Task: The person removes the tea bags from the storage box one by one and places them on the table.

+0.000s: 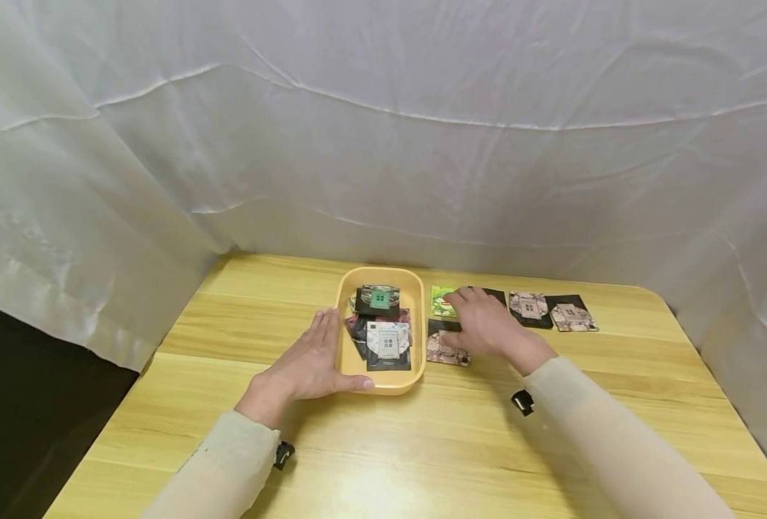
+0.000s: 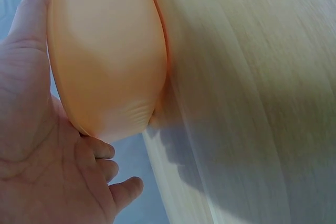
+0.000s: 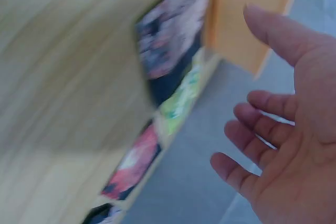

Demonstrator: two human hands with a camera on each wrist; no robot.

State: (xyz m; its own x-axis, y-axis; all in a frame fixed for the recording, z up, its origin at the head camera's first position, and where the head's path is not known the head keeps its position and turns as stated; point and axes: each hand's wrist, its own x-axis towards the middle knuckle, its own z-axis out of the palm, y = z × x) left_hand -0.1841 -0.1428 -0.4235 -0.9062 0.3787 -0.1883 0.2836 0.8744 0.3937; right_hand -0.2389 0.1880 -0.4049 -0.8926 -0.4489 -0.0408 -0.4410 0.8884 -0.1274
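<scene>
My left hand (image 1: 308, 360) lies against a yellow-orange plastic basket (image 1: 420, 346), with straight fingers along its left wall and the thumb on the near rim. Up close, the left wrist view shows the palm beside the basket's smooth outer wall (image 2: 110, 56). Several tea sachets lie inside, among them one with a green label (image 1: 380, 297) and one with a white label (image 1: 388, 344). Over the sachets to the right of the basket hovers my right hand (image 1: 484, 324), fingers spread and holding nothing. Beneath it are a green sachet (image 1: 442, 301) and a pink-patterned sachet (image 1: 447, 349), both partly covered.
Further right lie two more pink-and-black sachets, one (image 1: 530, 306) beside another (image 1: 572, 315). Another dark sachet (image 1: 497, 295) is mostly hidden behind the right hand. The wooden table (image 1: 383, 447) ends at a pale curtain (image 1: 422, 180) behind.
</scene>
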